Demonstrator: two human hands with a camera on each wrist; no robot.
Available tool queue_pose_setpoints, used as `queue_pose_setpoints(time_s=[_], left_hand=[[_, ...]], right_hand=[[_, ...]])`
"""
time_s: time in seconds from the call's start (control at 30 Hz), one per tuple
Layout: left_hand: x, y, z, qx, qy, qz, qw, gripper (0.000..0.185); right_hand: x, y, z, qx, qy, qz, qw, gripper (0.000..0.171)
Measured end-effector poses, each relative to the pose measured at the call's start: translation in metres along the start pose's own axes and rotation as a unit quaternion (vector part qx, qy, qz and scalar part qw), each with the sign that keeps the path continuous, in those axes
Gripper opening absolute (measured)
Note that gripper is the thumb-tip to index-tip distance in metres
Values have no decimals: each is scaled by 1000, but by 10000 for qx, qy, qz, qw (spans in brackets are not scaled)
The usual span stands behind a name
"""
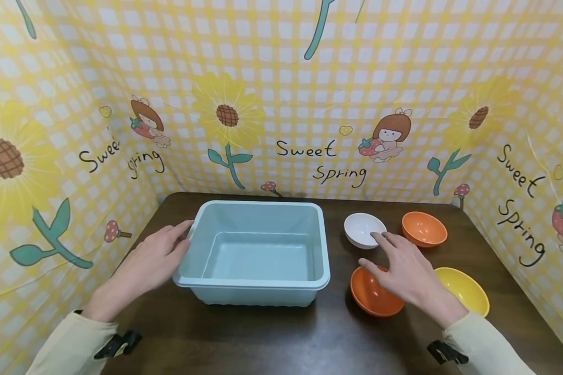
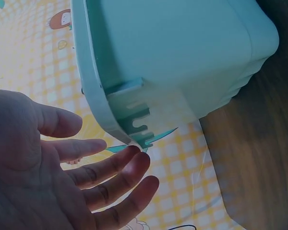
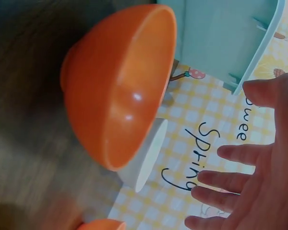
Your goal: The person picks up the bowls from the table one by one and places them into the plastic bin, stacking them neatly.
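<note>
right hand [image 1: 405, 273] fingers spread, hovering over near orange bowl [image 1: 372, 294] | left hand [image 1: 152, 260] flat beside tub [image 1: 255, 284] | step: reaching; next needs a grip on bowl

Tub [image 1: 258, 250]: pale blue, rectangular, upright, empty; just beside the left hand [image 1: 147, 263], fingertips at its rim.
Orange bowl [image 1: 372, 294]: upright, empty; directly under the right hand [image 1: 403, 271].
White bowl [image 1: 363, 229]: small, upright, empty; just beyond that hand's fingertips.
</note>
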State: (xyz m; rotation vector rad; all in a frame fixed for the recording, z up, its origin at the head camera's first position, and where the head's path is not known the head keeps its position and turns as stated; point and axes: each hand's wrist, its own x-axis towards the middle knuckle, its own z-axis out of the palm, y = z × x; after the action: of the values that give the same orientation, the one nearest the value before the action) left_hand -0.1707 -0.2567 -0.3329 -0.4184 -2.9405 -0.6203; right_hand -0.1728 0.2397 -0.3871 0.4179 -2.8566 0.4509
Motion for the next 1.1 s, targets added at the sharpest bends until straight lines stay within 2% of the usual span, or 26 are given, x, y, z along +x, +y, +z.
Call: queue_pose_setpoints(time_s=[0.17,0.4,0.63,0.9,1.1], left_hand=[[0,-4,3,-200,-66,-14,9998,51],[1,-9,11,-346,-243,-118,9990,52],[2,-15,15,-608,-243,4,9979,52],[2,-22,18,-775,-227,333,9962,51],[0,-27,19,-1131,-211,222,9931,52]], right_hand=[[-8,4,3,119,-205,80,9997,83],[-22,11,10,254,-375,-95,9989,83],[-32,13,18,126,-584,-26,9982,97],[-43,16,21,58,-585,-165,9981,107],[-51,18,24,-89,-538,-264,9982,109]])
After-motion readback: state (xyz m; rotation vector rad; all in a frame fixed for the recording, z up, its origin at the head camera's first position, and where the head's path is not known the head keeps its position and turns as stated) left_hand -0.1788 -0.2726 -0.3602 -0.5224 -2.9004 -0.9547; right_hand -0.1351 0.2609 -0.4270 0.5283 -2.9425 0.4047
